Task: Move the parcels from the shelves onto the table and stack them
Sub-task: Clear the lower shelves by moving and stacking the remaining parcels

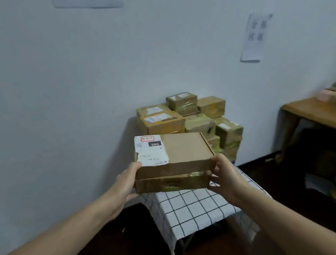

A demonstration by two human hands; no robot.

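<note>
By checked-cloth table (193,208): my left hand (125,186), right hand (225,177) grip flat brown white-labelled cardboard parcel (184,148) ends, long axis sideways.

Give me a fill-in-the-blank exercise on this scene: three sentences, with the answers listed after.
1. The left hand and the right hand hold ____ flat boxes, one atop the other.
2. The white label lies on the upper box's ____ end.
3. The pile of parcels on the checked table stands against the ____.
Missing words: two; left; wall.
</note>
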